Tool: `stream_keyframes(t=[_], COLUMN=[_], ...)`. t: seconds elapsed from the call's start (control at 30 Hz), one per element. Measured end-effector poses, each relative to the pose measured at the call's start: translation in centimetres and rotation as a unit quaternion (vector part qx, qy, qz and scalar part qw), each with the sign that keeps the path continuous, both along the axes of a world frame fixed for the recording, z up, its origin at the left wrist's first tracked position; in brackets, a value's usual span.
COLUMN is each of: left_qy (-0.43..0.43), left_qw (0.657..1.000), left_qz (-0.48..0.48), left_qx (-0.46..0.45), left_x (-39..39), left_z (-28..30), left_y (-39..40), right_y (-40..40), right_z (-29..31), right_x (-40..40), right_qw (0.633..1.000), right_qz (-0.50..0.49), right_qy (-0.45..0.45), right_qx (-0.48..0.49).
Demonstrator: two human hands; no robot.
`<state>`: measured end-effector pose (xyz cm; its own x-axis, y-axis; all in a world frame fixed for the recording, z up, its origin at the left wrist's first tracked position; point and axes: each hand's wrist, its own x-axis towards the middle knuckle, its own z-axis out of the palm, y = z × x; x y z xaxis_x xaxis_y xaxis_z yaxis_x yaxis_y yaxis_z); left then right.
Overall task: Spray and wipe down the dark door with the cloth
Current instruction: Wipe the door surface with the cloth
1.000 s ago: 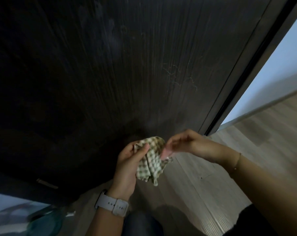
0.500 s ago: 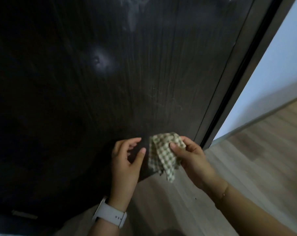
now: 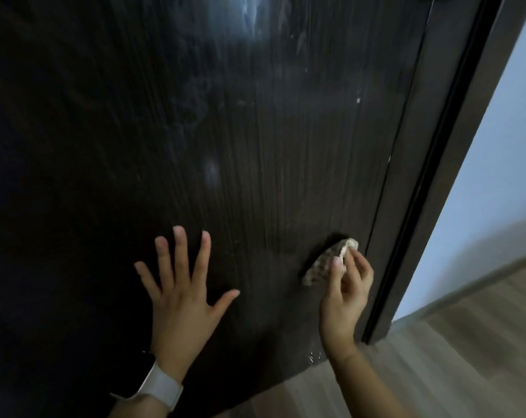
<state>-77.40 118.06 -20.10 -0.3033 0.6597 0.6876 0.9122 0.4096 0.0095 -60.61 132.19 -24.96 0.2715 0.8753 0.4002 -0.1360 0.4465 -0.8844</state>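
The dark wood-grain door (image 3: 195, 131) fills most of the head view, with pale smears and streaks near its top and middle. My right hand (image 3: 344, 300) grips a bunched checked cloth (image 3: 328, 260) and presses it against the door low down, close to the door's right edge. My left hand (image 3: 180, 291) lies flat on the door with fingers spread, to the left of the cloth, holding nothing. A white watch band sits on my left wrist. No spray bottle shows.
The dark door frame (image 3: 436, 176) runs down the right of the door. Beyond it are a pale wall (image 3: 502, 152) with a skirting board and a wood-look floor (image 3: 436, 372) at the bottom right.
The cloth passed from both hands into my right hand alone, which then pressed it onto the door. My left hand let go and spread flat on the door. The view tilted upward.
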Motion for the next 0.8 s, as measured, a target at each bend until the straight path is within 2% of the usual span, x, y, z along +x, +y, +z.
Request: stream_keyframes(t=[0.1,0.23,0.37,0.4,0.47,0.6,0.67,0.7,0.73,0.8], left_qy=[0.021,0.048,0.053,0.05,0.043,0.047,0.048,0.051,0.054,0.046], left_qw=[1.0,0.998,0.998,0.998,0.998,0.999,0.998,0.998,0.998,0.999], left_qz=[0.015,0.033,0.044,0.043,0.038,0.024,0.01,0.005,0.003,0.003], left_qx=[-0.002,-0.009,-0.01,-0.012,-0.011,-0.014,-0.03,-0.032,-0.029,-0.011], left_x=[-0.4,-1.0,-0.8,-0.8,-0.6,-0.8,-1.1,-1.3,-1.4,-1.6], left_z=[-0.5,-0.7,-0.5,-0.5,-0.4,0.7,1.4,1.6,1.9,2.5], left_y=[0.2,0.2,0.3,0.3,0.0,-1.7,-2.5,-2.8,-3.0,-3.2], right_y=[0.0,0.2,-1.3,-2.3,-4.4,-4.8,-2.7,-1.5,-0.1,2.7], right_z=[-0.3,-0.5,-0.1,-0.1,-1.0,-2.5,-1.6,-1.0,-0.3,1.3], right_x=[-1.7,-2.7,-4.4,-5.3,-7.0,-7.3,-5.6,-4.5,-3.4,-1.7], right_qw=[0.999,0.999,0.999,0.999,0.988,0.907,0.878,0.887,0.912,0.959], right_qz=[0.018,-0.013,0.001,0.018,0.073,0.16,0.132,0.084,0.024,-0.076], right_qy=[0.027,0.02,0.044,0.026,-0.068,-0.249,-0.299,-0.302,-0.28,-0.188], right_qx=[-0.004,0.023,-0.005,0.015,0.114,0.3,0.348,0.338,0.3,0.197])
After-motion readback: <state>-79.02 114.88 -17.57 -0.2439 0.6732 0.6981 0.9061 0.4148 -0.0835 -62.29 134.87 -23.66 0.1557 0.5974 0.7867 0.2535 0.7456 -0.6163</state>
